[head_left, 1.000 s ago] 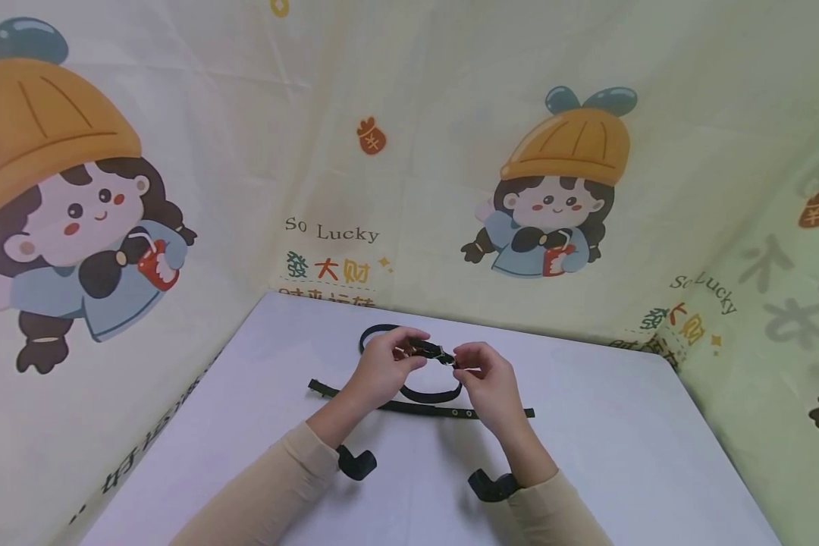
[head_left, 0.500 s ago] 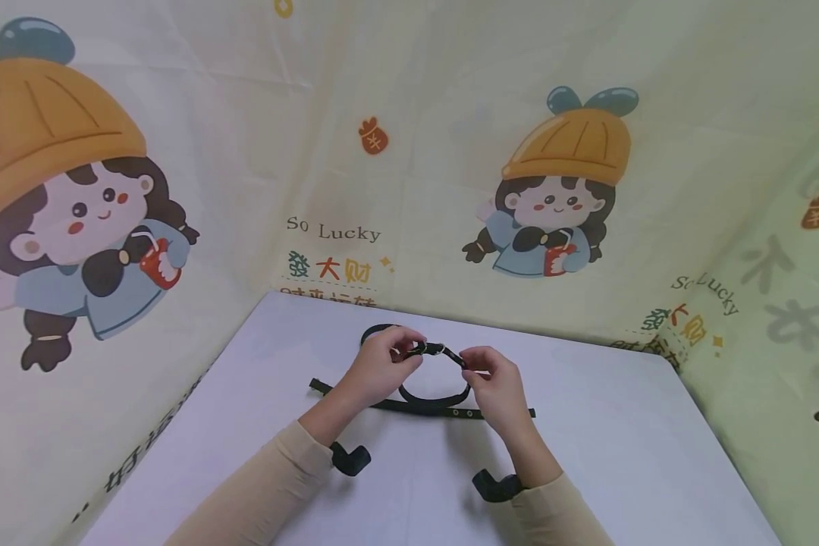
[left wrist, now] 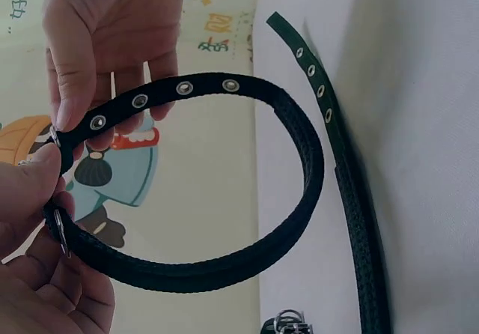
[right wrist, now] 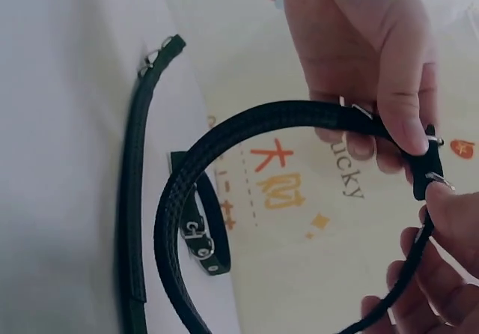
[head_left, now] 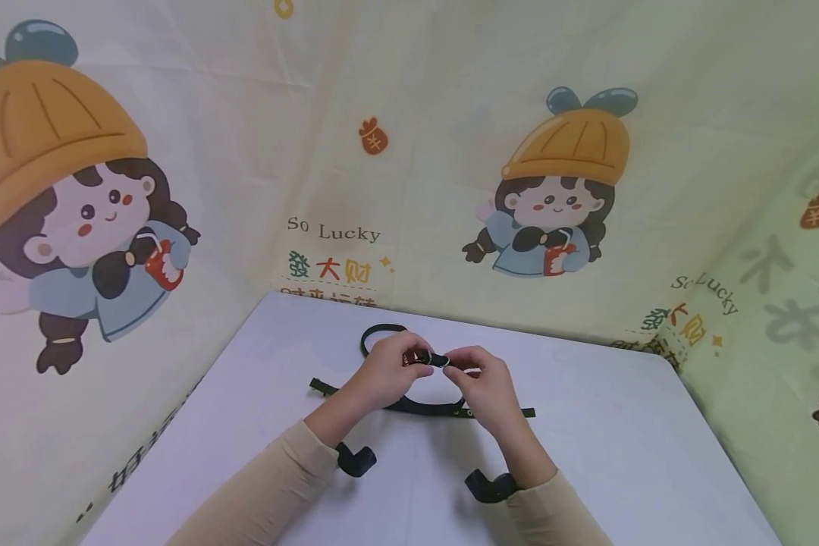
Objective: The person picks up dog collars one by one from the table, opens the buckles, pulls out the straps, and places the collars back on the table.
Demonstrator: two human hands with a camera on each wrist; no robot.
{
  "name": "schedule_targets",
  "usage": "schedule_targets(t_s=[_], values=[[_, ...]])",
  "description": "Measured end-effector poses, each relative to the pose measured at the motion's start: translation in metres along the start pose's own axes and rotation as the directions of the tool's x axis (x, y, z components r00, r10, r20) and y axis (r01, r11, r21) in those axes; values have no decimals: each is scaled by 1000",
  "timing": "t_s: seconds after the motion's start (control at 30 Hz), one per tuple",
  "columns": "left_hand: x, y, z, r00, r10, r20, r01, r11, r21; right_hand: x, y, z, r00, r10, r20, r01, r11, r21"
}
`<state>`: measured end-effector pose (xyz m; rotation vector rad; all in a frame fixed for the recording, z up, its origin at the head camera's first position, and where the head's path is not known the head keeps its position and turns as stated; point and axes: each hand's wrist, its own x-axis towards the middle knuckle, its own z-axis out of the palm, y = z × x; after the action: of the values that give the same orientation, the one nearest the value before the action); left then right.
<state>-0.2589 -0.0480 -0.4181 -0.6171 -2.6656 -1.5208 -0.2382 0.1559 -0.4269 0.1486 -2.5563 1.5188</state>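
Note:
A dark buckle collar [left wrist: 217, 274] hangs as a round loop between both hands, above the table. My left hand [head_left: 385, 371] pinches it at the buckle end, where a metal ring [right wrist: 364, 111] shows. Thumb and fingers of my right hand [head_left: 484, 383] pinch the strap at the metal buckle [right wrist: 438, 178]. In the left wrist view, several metal eyelets [left wrist: 140, 100] line the strap running from the right hand. The fingers partly cover the buckle and the strap tip.
A second dark collar [right wrist: 135, 177] lies stretched out on the white table [head_left: 607, 440], nearer than the loop. Behind the left hand rests a third, looped collar [right wrist: 218, 229]. A printed cloth wall [head_left: 423, 189] borders the table's back. Black devices [head_left: 358, 460] sit at both wrists.
The right hand first moved right, drawing the strap outward, then came back left, close to the left hand. The held loop shifted slightly with them; the collars on the table stayed put.

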Motion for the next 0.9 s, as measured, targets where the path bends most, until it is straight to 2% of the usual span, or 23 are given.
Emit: schedule_targets(t_s=[0.17, 0.3, 0.5, 0.7, 0.9], values=[[0, 4, 2, 998, 57, 30, -59, 995, 77, -2, -2, 3, 999, -40, 6, 41, 999, -7], [-1, 5, 1, 997, 73, 28, -75, 990, 117, -3, -2, 4, 999, -48, 13, 48, 999, -19], [-2, 2, -4, 995, 97, -28, -90, 981, 169, -4, 0, 0, 998, -62, -6, 62, 997, -48], [-3, 0, -10, 987, 122, -102, -97, 972, 215, -3, 3, -5, 999, -30, -16, 29, 997, -76], [-5, -7, -17, 978, 142, -151, -112, 975, 192, -4, 5, -11, 1000, 19, -18, -20, 998, -67]])
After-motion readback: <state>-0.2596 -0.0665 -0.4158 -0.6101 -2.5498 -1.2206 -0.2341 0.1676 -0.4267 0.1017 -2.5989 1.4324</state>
